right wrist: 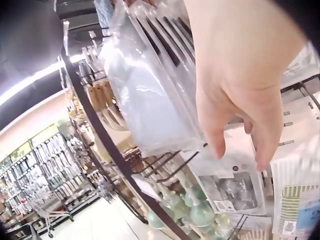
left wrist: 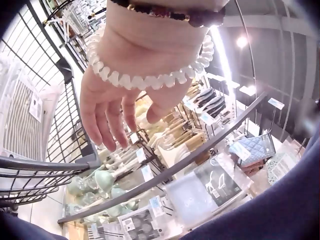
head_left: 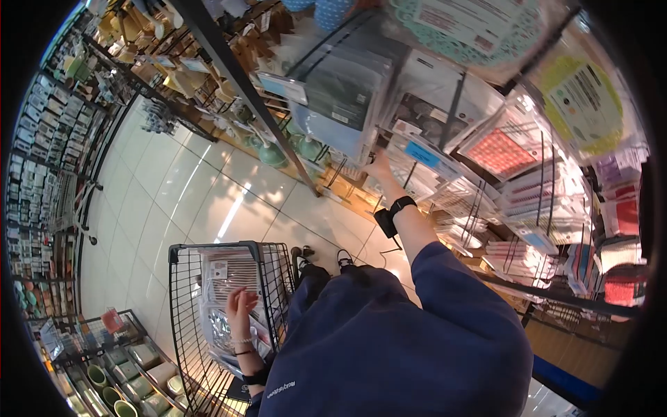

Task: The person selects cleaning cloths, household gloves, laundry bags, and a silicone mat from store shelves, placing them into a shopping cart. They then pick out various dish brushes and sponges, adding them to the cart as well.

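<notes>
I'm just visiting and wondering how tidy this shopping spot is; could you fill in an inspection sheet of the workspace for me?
Surface: pale tiled floor, glossy with light reflections.
Job's things: dark pack in clear wrap, hanging on the display; striped pack lying in the wire cart.
Clutter: display packs crowded and overlapping, among them a red one.
Left hand: empty, over the cart, fingers loosely bent.
Right hand: among the display packs, thumb and finger apart; contact unclear.
Cables: thin black cable hanging by the right wrist's device; far end unclear.
Surroundings: stocked shelves, green utensils, another cart farther off.
</notes>
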{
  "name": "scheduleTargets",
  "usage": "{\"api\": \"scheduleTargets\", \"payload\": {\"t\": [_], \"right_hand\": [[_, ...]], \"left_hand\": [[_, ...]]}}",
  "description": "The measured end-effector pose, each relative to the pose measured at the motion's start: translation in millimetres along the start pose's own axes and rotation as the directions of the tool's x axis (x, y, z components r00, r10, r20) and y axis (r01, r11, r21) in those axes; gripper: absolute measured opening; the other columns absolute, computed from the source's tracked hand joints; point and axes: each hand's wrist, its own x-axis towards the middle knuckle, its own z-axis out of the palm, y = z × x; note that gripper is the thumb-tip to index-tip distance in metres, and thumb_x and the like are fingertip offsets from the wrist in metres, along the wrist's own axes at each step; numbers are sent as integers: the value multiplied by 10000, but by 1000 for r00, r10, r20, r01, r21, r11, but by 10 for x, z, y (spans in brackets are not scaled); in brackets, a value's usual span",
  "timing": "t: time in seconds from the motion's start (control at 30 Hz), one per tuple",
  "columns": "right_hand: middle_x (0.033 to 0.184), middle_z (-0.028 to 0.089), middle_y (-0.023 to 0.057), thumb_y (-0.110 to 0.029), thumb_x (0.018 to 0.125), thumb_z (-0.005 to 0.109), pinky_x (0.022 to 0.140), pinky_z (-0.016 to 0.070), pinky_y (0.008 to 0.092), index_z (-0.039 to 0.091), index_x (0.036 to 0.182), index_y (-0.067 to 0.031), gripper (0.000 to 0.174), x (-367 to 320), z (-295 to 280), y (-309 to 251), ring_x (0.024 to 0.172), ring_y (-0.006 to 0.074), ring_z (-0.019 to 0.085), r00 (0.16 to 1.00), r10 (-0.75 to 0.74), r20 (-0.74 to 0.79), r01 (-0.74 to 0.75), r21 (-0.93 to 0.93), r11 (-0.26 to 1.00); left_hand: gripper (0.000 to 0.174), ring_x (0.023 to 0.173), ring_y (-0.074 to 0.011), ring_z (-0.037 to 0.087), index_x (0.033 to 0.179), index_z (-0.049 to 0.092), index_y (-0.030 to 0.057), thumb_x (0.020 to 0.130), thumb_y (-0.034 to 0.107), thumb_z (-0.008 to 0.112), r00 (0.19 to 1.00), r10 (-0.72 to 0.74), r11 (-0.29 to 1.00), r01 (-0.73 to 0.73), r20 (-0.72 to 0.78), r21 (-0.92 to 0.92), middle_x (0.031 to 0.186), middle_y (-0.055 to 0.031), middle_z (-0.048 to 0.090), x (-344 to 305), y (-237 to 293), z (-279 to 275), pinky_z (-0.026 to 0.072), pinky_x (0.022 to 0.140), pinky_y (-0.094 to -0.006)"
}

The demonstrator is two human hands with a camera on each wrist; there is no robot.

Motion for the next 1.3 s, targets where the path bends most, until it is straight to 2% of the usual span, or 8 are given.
{"api": "scheduleTargets", "payload": {"t": [0.07,0.23,0.33,0.53,0.83,1.0,1.2,1.3], "right_hand": [[1111,501,175,-158,628,698,810,453,363,318,1202,8,708,292,62,155,1034,277,493,1000,-10,13,10,-11,1000],[1102,507,222,-149,641,679,849,412,359,353,1203,-16,663,1012,338,529,1031,337,495,883,-228,-411,320,170,932],[1093,520,209,-77,649,654,835,413,369,396,1167,-21,581,1637,508,969,1037,341,491,958,-61,-279,182,434,882],[1009,578,182,-305,754,572,755,437,391,519,1078,-52,414,1127,366,500,950,335,540,970,-221,-107,215,-59,975],[944,606,169,-280,748,589,731,444,398,574,987,-25,350,690,606,186,904,349,558,930,-341,-135,338,-47,940],[915,605,154,-239,739,608,678,441,380,562,990,-5,346,941,714,533,839,323,573,998,-36,52,34,49,998],[777,572,118,-213,802,565,580,445,332,521,963,14,282,132,861,409,649,200,547,904,-414,108,423,-87,902],[844,576,150,-203,783,576,658,441,340,532,972,14,291,-579,844,-41,728,231,555,951,-306,47,304,42,952]], "left_hand": [[215,758,-154,597,1024,499,36,868,184,501,1000,-23,997,23,2,73,838,-79,609,-133,24,48,479,655,-236],[210,758,-142,590,1024,505,27,874,172,492,999,-45,995,46,-8,86,850,-83,608,-305,-39,75,476,675,-236],[214,763,-139,588,1023,504,26,875,181,491,997,-46,994,52,-66,94,852,-82,608,-415,-80,55,476,676,-238],[217,767,-127,580,1024,503,36,876,195,493,990,-78,994,87,-116,73,847,-67,605,-530,-130,35,461,691,-242],[209,777,-107,546,1036,486,0,857,106,508,995,-69,997,70,-72,19,851,-66,596,-424,24,66,423,711,-213],[208,783,-99,540,1042,482,-1,857,93,502,999,-37,999,38,-31,18,849,-60,592,-421,13,-14,418,717,-212],[219,806,-101,545,1054,487,1,855,93,502,1000,-24,999,24,15,44,848,-59,593,-312,11,-80,423,742,-222],[220,816,-110,550,1053,488,-2,853,90,503,1000,-10,998,9,18,66,855,-68,596,-264,50,-123,426,753,-231]]}}
